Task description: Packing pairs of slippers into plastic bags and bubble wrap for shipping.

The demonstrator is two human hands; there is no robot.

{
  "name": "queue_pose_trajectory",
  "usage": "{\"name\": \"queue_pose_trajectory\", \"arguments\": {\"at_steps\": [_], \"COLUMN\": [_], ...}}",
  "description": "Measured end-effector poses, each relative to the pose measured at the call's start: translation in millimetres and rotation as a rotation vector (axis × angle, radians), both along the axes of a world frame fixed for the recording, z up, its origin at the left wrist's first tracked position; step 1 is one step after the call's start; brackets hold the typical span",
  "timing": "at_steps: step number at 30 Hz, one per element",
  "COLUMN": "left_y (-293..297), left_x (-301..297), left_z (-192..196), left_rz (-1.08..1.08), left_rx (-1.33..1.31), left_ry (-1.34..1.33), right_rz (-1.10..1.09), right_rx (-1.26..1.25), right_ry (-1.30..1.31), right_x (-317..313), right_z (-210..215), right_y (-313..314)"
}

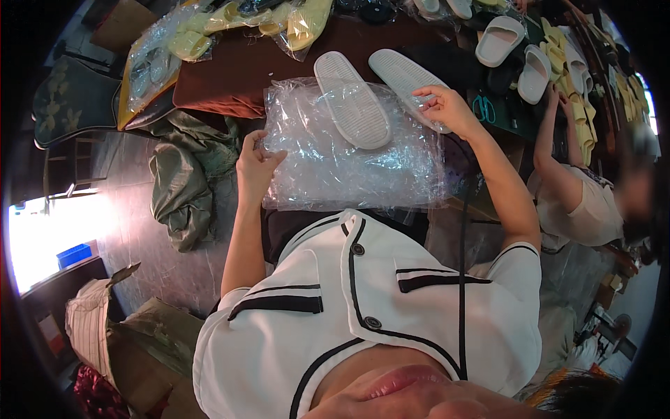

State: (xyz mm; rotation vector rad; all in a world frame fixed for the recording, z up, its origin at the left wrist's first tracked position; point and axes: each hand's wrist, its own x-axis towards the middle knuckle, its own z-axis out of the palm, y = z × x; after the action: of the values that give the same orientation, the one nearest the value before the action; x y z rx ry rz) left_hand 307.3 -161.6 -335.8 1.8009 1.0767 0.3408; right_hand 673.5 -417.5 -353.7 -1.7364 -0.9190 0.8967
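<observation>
Green cloth (183,192): heavy, creased sacking, slumped in soft folds beside grey floor (132,178), whose bare strip I see running along its left.
Counter (227,73): brown fabric on top, its rounded left edge near yellow slippers (310,24) in crinkled wrap.
Left hand (255,167): at the film's left edge, fingers curled with the thumb held apart; I cannot tell whether they pinch any film.
Clear film (300,171): thin, glossy, wrinkled plastic, roughly rectangular, its near edge reaching the lap; a broad stretch lies between the left hand and the first slipper.
First slipper (352,101): pale, long, rounded at both ends, finely ribbed, slanting over the film's far edge; I cannot tell if its near end lies under plastic.
Second slipper (399,77): same ribbed shape, slanting likewise, a narrow wedge of room between the two.
Right hand (450,112): over the second slipper's near end, fingers loosely bent; contact is unclear to me from here.
Scissors (483,109): teal looped handles, just right of that hand.
White slippers (500,45): smooth, thick-rimmed, well apart from the ribbed pair.
</observation>
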Motion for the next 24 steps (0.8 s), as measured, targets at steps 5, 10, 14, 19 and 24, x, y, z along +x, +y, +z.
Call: {"name": "queue_pose_trajectory", "arguments": {"at_steps": [5, 10, 14, 19, 24], "left_y": [-2.9, -15.8, -27.4, -45.4, -47.4], "left_x": [-34.2, -18.2, 22.7, 61.3, 59.3], "left_z": [9.2, 62.5, 88.5, 47.4, -5.2], "left_rz": [-0.169, -0.274, -0.527, -0.93, -1.022], "left_rx": [0.267, 0.692, 0.891, 0.855, 0.688], "left_ry": [0.21, 0.446, 0.177, 0.307, 0.651], "right_rz": [0.155, 0.272, 0.109, 0.122, 0.085], "right_rx": [-0.029, -0.097, -0.023, 0.043, -0.247], "right_ry": [-0.182, -0.468, -0.579, -0.429, -0.087], "right_x": [-18.3, -15.3, 2.5, 25.5, 4.5], "right_z": [1.1, 12.4, 37.6, 3.0, -53.4], "right_y": [6.5, 14.4, 50.6, 127.0, 190.9]}}
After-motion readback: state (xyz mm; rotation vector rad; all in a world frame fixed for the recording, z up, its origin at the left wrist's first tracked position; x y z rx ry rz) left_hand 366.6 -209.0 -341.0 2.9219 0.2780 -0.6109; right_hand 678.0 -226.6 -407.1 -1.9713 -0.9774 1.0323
